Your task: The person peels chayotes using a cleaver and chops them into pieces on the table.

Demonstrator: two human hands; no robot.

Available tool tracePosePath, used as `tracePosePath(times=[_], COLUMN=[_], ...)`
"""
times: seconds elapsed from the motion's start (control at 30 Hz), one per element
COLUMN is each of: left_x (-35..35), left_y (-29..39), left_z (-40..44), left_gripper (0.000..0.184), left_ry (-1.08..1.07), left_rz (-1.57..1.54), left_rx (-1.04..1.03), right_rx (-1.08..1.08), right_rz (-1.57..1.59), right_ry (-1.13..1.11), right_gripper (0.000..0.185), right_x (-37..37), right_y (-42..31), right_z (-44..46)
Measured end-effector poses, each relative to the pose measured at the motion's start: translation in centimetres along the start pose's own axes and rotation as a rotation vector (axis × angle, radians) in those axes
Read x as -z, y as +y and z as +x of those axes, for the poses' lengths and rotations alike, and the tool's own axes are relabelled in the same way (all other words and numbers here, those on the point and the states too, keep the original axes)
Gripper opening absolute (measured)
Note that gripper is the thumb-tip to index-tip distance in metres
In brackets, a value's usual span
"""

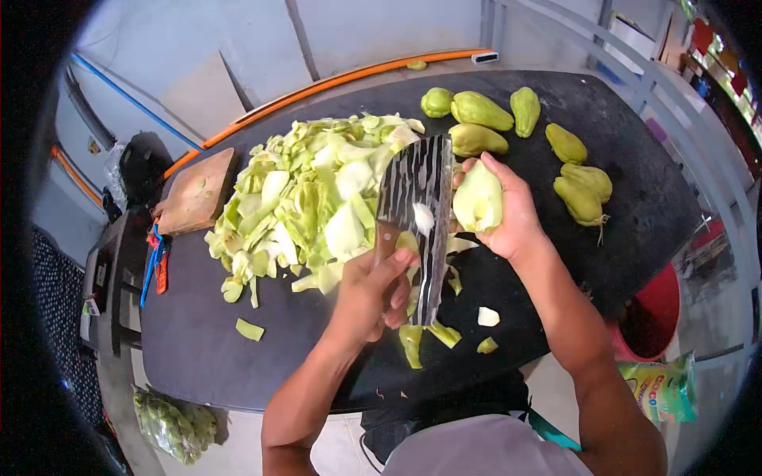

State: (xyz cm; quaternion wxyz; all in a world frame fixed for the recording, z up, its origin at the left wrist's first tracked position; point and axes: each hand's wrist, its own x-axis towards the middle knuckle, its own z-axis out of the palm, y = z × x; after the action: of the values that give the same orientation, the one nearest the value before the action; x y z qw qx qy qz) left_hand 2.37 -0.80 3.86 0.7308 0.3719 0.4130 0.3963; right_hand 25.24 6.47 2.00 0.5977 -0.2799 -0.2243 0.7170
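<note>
Left hand (376,300) gripping cleaver (413,214) upright

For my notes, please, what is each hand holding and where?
Left hand: broad black-striped knife, by its brown handle. Right hand: pale-green pear-shaped fruit, by its sides.

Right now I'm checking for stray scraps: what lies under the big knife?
Green peel strips poke out past the near end of the knife, over the dark table. Anything fully covered by the blade can't be seen.
</note>
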Motion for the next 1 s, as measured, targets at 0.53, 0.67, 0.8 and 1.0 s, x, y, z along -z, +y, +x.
tracePosePath(times=[0.53, 0.67, 0.8, 1.0], left_x=[-0.5, -0.8, -0.5, -0.1], left_y=[-0.4, -0.8, -0.9, -0.3], left_z=[0.1, 0.2, 0.1, 0.0], left_gripper=[0.030, 0.028, 0.029, 0.028], left_ry=[0.030, 0.031, 0.036, 0.038], left_rz=[-0.028, -0.059, -0.038, -0.033], left_rx=[0.059, 0.077, 0.056, 0.030], right_rx=[-0.095, -0.055, -0.054, -0.027], right_rz=[0.177, 0.143, 0.157, 0.107], right_ry=[-0.015, -0.015, -0.063, 0.055], right_gripper=[0.048, 0.066, 0.071, 0.065], right_x=[-1.2, -2.9, -3.5, -2.9], right_y=[1.3, 1.9, 1.6, 1.1], right_z=[-0.2, -1.1, -1.9, -1.4])
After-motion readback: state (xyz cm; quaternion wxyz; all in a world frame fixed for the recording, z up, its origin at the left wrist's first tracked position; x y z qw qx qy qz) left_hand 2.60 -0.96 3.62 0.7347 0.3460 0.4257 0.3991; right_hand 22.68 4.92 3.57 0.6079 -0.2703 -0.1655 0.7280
